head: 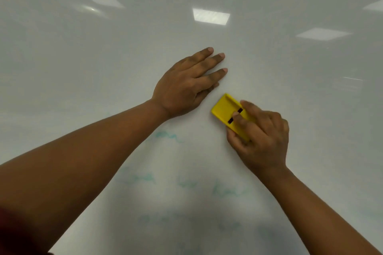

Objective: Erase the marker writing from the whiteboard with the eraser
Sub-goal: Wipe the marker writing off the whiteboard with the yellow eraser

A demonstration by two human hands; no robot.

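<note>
The right hand point(261, 136) had the yellow eraser point(230, 114) in its grip, fingers curled over the top, thumb tucked against the near edge, the pad pressed flat to the whiteboard point(83, 58). Two dark slots showed on the eraser's back, partly under the fingertips. The eraser's free end poked out up and to the left of that hand, angled toward the other one.

The left hand point(186, 83) lay released on the board, palm down, fingers straight and slightly spread, holding nothing. It sat just up and left of the eraser, close but not touching it.

Below both hands, between the two forearms, faint teal marker writing point(167, 136) was on the surface: one smudged word just under the left wrist, a paler row further down point(228, 191), and still fainter traces nearer the bottom edge. The letters were too blurred to read. Beyond the left fingertips, ceiling lights point(210, 15) reflected in the glossy board.
</note>
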